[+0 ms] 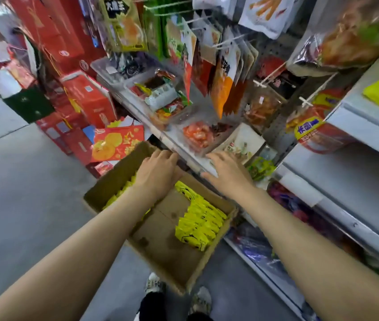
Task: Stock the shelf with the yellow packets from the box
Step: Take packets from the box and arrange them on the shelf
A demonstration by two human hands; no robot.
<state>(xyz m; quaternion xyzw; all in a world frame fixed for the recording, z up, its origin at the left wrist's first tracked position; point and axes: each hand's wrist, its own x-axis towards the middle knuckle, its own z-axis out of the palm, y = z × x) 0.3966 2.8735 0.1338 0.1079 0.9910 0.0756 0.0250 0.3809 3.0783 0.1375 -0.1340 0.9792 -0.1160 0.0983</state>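
Head view looks down on my left hand (158, 172) and right hand (228, 172), both loosely spread and empty, over the open brown cardboard box (160, 253) at frame centre. Two rows of glossy yellow packets (199, 222) stand inside, too tightly packed to count. I'd best grip several upright together, then lift toward the white metal shelf (184, 144).

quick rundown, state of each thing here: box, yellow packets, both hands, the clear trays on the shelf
cardboard box: open, on the floor, partly emptied
yellow packets: in the box, in rows along two sides
left hand: over the box's far end, holds nothing
right hand: fingers spread, at the shelf edge, empty
clear trays: on the shelf, holding snacks
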